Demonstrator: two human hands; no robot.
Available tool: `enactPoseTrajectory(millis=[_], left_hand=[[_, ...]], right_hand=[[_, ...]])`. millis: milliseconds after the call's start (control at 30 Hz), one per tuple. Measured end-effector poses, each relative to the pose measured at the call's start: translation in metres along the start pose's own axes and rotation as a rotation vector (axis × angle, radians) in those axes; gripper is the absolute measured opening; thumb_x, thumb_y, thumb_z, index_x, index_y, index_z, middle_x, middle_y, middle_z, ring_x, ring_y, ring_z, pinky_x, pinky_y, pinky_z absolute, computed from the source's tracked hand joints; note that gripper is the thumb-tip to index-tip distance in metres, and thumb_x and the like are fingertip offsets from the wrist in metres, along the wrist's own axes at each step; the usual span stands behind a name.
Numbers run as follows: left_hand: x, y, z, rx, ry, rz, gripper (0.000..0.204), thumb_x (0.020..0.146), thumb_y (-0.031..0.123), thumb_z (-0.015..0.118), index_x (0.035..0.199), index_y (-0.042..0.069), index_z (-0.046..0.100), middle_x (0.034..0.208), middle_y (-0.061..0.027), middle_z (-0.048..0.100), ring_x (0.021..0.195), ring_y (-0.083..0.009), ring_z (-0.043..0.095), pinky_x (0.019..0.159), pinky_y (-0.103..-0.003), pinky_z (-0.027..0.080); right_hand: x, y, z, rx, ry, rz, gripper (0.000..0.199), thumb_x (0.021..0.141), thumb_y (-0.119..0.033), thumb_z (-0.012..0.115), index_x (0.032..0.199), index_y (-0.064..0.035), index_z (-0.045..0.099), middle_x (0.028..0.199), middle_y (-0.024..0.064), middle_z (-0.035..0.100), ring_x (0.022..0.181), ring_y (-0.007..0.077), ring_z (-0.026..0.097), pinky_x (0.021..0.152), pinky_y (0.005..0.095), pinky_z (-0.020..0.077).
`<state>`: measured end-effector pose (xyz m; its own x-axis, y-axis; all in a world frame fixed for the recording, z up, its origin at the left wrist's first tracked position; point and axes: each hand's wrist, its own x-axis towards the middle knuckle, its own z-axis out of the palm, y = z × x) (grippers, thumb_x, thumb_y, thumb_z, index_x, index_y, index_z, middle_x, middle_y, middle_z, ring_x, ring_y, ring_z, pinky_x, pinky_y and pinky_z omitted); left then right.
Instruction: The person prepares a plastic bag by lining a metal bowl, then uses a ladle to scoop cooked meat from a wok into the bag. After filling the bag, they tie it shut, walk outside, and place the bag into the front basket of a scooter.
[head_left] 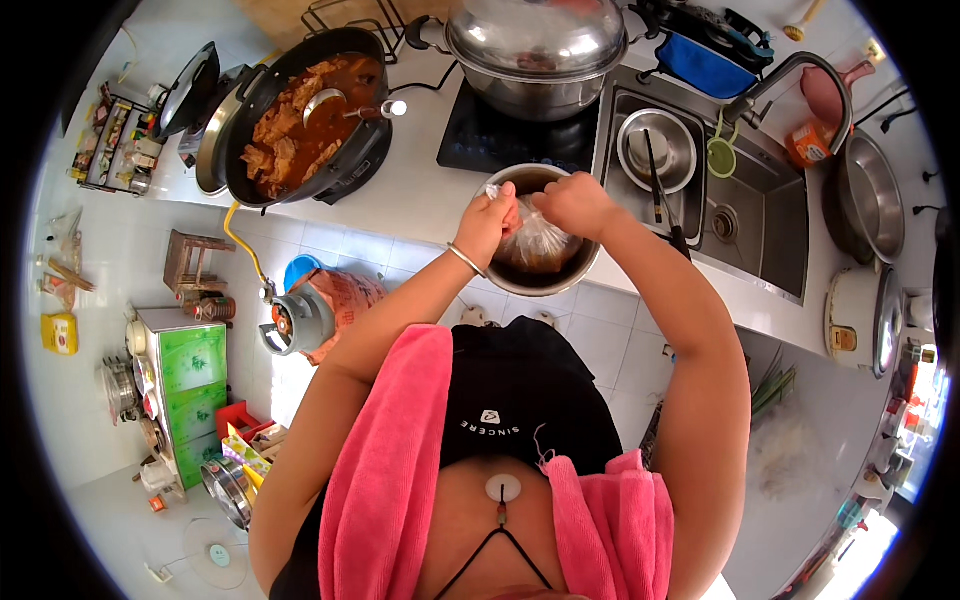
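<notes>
A clear plastic bag [541, 240] with brownish contents at its bottom sits inside a round metal pot [528, 174] at the counter's front edge. My left hand [487, 224], with a bangle at the wrist, is closed on the bag's gathered top. On the other side of the bag's mouth, my right hand [577, 206] pinches the plastic with curled fingers. Both hands are above the pot's opening. What exactly fills the bag cannot be made out.
Left on the counter stands a black wok [232, 160] of meat in red-brown sauce, with a ladle [322, 108] in it. A lidded steamer [535, 50] sits on a black induction cooker [470, 140]. To the right, a sink [765, 225] holds a metal bowl [680, 160]. A gas cylinder [300, 322] stands below.
</notes>
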<state>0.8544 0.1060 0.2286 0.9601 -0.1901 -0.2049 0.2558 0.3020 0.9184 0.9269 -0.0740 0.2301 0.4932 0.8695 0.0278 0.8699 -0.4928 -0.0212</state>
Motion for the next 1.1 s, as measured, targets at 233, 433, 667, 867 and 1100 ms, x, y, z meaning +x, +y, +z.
enactPoseTrajectory(millis=[233, 433, 667, 867, 1100], left_hand=[[0.0, -0.013, -0.007, 0.177, 0.17, 0.043, 0.048, 0.095, 0.04, 0.047, 0.058, 0.011, 0.035, 0.052, 0.0022, 0.033, 0.049, -0.0095, 0.031, 0.047, -0.025, 0.025], [0.004, -0.006, -0.001, 0.205, 0.135, 0.02, 0.042, 0.094, 0.033, 0.05, 0.061, 0.01, 0.04, 0.054, 0.0028, 0.037, 0.049, -0.0085, 0.035, 0.047, -0.024, 0.028], [0.006, 0.02, -0.005, 0.323, 0.012, -0.024, 0.017, 0.077, 0.0, 0.051, 0.094, 0.0, 0.056, 0.08, -0.0005, 0.049, 0.071, -0.0086, 0.044, 0.064, -0.022, 0.039], [0.016, 0.022, 0.006, 0.481, -0.05, 0.05, 0.018, 0.082, 0.0, 0.057, 0.1, 0.0, 0.056, 0.092, -0.0059, 0.063, 0.083, -0.0096, 0.058, 0.067, -0.022, 0.044], [0.017, 0.037, -0.009, 0.16, 0.174, -0.013, 0.008, 0.085, 0.008, 0.063, 0.089, 0.003, 0.058, 0.086, -0.0072, 0.066, 0.082, -0.0147, 0.063, 0.07, -0.025, 0.048]], right_hand=[[-0.003, 0.005, 0.019, 0.049, 0.071, 0.019, 0.009, 0.078, -0.019, 0.053, 0.075, -0.0138, 0.06, 0.07, 0.0061, 0.064, 0.07, 0.0248, 0.065, 0.056, 0.038, 0.0495], [-0.008, 0.007, 0.029, 0.088, 0.172, 0.087, 0.006, 0.076, -0.016, 0.054, 0.073, -0.0138, 0.059, 0.069, 0.0057, 0.062, 0.066, 0.0246, 0.063, 0.057, 0.0384, 0.0493], [-0.003, -0.027, -0.019, 0.851, 0.696, 0.47, 0.015, 0.072, -0.005, 0.062, 0.087, -0.0052, 0.063, 0.081, 0.0095, 0.057, 0.065, 0.0217, 0.058, 0.06, 0.0322, 0.0489], [0.005, -0.035, -0.028, 1.125, 0.584, 0.582, 0.014, 0.079, -0.005, 0.066, 0.09, 0.0022, 0.063, 0.074, 0.0059, 0.063, 0.06, 0.011, 0.057, 0.058, 0.0229, 0.0471], [-0.012, -0.018, -0.037, 1.796, 0.463, 0.797, 0.01, 0.081, -0.01, 0.067, 0.078, -0.0013, 0.064, 0.071, 0.003, 0.064, 0.059, 0.0063, 0.055, 0.052, 0.0197, 0.0413]])
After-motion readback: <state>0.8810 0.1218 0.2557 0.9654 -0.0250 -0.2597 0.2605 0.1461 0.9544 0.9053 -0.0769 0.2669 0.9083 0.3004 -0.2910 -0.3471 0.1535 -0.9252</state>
